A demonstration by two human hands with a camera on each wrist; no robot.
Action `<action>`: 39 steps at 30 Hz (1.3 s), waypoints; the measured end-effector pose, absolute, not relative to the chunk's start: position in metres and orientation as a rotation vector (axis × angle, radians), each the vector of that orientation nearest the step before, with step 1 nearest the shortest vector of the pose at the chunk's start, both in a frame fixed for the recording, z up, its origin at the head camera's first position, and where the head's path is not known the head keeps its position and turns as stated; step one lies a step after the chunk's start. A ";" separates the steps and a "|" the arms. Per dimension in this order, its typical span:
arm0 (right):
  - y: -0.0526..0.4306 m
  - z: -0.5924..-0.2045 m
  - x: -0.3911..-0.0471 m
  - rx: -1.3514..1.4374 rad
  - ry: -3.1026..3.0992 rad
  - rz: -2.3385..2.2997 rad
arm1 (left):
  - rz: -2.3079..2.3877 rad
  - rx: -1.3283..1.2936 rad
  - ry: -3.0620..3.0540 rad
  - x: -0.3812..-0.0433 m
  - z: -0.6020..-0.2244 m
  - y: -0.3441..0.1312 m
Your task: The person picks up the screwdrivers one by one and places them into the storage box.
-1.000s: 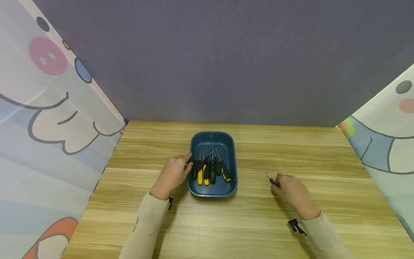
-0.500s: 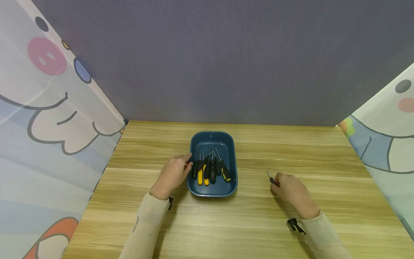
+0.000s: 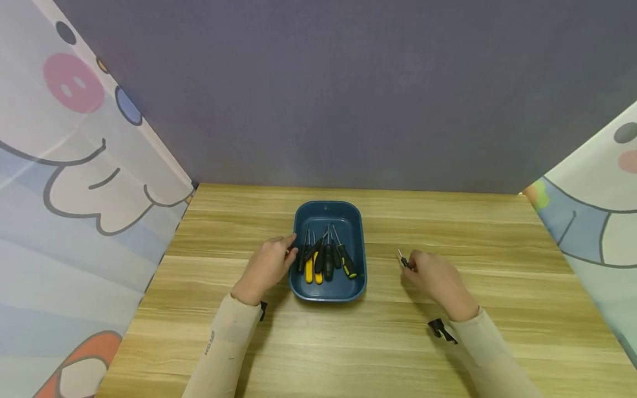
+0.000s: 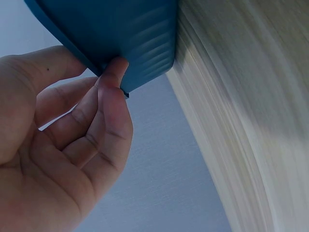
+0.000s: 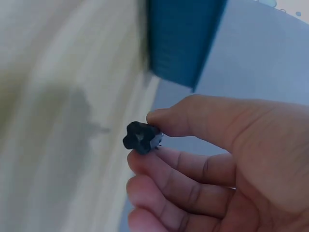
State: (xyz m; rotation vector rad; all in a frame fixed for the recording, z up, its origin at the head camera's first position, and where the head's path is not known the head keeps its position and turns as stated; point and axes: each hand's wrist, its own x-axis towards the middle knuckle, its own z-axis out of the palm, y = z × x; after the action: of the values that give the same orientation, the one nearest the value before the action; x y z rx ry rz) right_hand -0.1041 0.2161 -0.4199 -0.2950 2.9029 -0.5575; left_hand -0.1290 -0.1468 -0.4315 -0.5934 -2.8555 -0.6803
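My left hand point(image 3: 265, 269) pinches the left rim of a dark blue plastic tray point(image 3: 358, 221); in the left wrist view its thumb and fingers point(image 4: 116, 108) meet at the tray's edge. Several screwdrivers point(image 3: 328, 262) lie inside, with black, yellow, or black-and-green handles and shafts pointing away from me. To the right of the tray, my right hand point(image 3: 438, 282) holds a small screwdriver point(image 3: 404, 261) between thumb and fingers above the table. Its metal shaft points up and left. The right wrist view shows the lobed black end of its handle point(image 5: 140, 137); the shaft is hidden there.
The wood-grain table point(image 3: 473, 226) runs back to a grey-purple panel point(image 3: 318, 99). Cartoon-printed curtains point(image 3: 89, 221) flank it on both sides. A black clip-like piece point(image 3: 442, 330) is by the right wrist.
My right hand has moved left and slightly away from me, carrying the screwdriver closer to the tray. The left hand keeps its hold on the rim.
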 end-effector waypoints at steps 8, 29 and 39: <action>0.190 -0.395 -0.125 -0.408 2.967 -0.535 | -0.688 -0.587 -2.868 -0.130 -0.431 -0.146; 0.088 -0.374 -0.181 -0.525 2.844 -0.582 | -0.696 -0.595 -2.848 -0.130 -0.433 -0.146; 0.066 -0.393 -0.193 -0.468 2.769 -0.606 | -0.673 -0.594 -2.839 -0.129 -0.431 -0.145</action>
State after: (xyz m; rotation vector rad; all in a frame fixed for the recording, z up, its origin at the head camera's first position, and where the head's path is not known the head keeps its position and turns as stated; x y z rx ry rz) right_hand -0.1927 0.0663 -0.3929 -0.4677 2.7692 -0.6062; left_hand -0.1291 -0.1445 -0.4315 -0.5943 -2.8393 -0.6728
